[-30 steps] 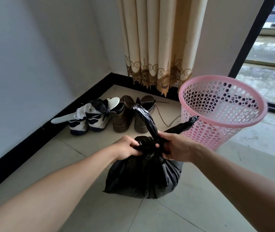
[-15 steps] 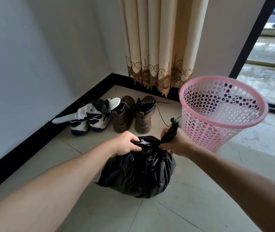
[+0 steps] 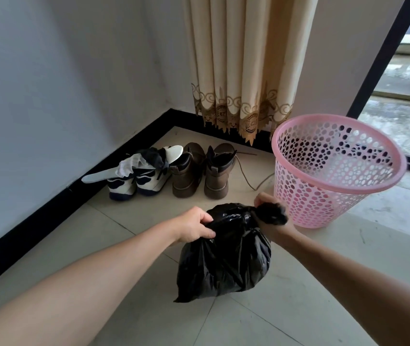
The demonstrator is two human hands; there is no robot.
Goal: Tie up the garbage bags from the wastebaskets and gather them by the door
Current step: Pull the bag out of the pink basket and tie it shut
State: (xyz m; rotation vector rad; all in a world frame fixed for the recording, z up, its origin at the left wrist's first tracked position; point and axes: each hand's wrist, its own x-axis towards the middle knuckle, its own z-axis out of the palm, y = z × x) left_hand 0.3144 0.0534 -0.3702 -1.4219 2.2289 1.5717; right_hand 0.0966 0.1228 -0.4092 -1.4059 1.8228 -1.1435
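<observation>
A full black garbage bag (image 3: 223, 258) hangs just above the tiled floor in the middle of the head view. My left hand (image 3: 195, 227) grips the bag's gathered top on its left side. My right hand (image 3: 268, 213) grips the other end of the top, which is bunched into a dark wad over my fingers. A pink perforated wastebasket (image 3: 333, 171) stands empty just right of the bag, close behind my right hand.
A pair of brown boots (image 3: 200, 169) and white-and-navy sneakers (image 3: 136, 176) stand in the corner by the black skirting. A cream curtain (image 3: 243, 66) hangs behind them. A dark-framed glass door (image 3: 378, 58) is at the right, beyond the basket.
The two long bag ends that stuck up a second ago have been pulled down and apart. The top is now drawn tight between my hands, and the bag has lifted slightly.
</observation>
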